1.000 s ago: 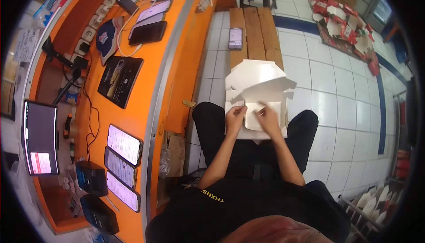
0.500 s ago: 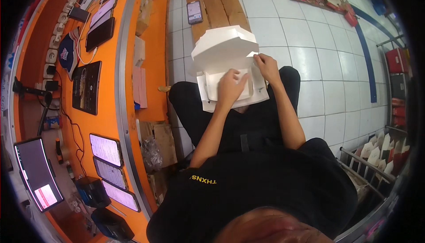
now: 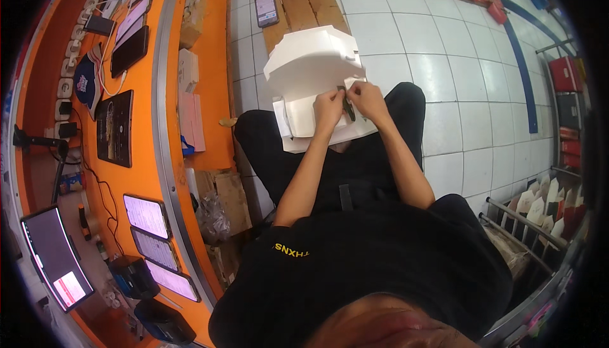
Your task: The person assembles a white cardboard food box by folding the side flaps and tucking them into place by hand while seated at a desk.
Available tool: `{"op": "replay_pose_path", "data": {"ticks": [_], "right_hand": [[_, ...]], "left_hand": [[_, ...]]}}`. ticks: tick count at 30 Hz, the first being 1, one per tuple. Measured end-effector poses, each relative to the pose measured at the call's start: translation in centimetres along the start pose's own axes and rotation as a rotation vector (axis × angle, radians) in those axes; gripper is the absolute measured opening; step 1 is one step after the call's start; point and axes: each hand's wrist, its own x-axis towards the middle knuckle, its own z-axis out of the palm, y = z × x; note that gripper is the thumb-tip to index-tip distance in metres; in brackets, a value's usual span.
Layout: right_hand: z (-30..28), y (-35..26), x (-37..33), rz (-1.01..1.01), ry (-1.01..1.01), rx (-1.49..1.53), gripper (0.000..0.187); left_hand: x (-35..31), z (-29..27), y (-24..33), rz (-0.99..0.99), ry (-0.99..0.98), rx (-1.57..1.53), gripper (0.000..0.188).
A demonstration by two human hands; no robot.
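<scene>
White tiled floor [image 3: 466, 113] spreads over the right side of the scene, and a long orange counter [image 3: 114, 183] runs along the left. Between them stands a wooden bench [image 3: 311, 5], with a smartphone [image 3: 267, 10] on its far part. At the near end of this bench, between the person's knees, is an open white cardboard box [image 3: 304, 110], its lid [image 3: 314, 53] raised on the far side. What supports the box from below is hidden.

Both hands meet at the right part of the box. The left hand [image 3: 328, 108] and the right hand [image 3: 368, 99] have their fingertips drawn together beside a narrow dark green strip [image 3: 349, 111]; which hand clamps it, I cannot tell, nor whether it is part of the box.

For good work here, I would judge that the pinch should be light and close to the strip, because thin cardboard creases easily. Both hands should pull evenly, and the box should not tilt.
</scene>
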Motion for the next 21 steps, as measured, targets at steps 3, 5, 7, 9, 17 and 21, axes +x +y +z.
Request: {"op": "replay_pose_path", "data": {"ticks": [3, 5, 7, 9, 17, 21], "right_hand": [[0.4, -0.4, -0.8, 0.043, -0.094, 0.125, 0.026], [0.3, -1.6, -1.6, 0.281, -0.178, 0.558, 0.036], [-0.3, -2.7, -2.2, 0.415, -0.32, 0.737, 0.052], [-0.2, -2.9, -2.5, 0.465, -0.388, 0.76, 0.055], [-5.6, 2.9, 7.5, -0.016, -1.168, 0.212, 0.058], [-23.3, 2.8, 24.9, -0.093, -0.048, 0.254, 0.066]], "left_hand": [[-0.1, -0.1, 0.1, -0.024, -0.002, -0.163, 0.034], [-0.7, -0.6, 0.4, -0.044, -0.061, -0.307, 0.038], [-1.7, -1.9, 1.3, -0.096, -0.165, -0.437, 0.043], [-3.4, -4.3, 3.0, 0.048, -0.199, -0.188, 0.045], [-12.7, -20.5, 8.2, 0.391, -0.695, -0.635, 0.042], [-12.2, -21.5, 7.5, 0.39, -0.454, -0.64, 0.04]]}}
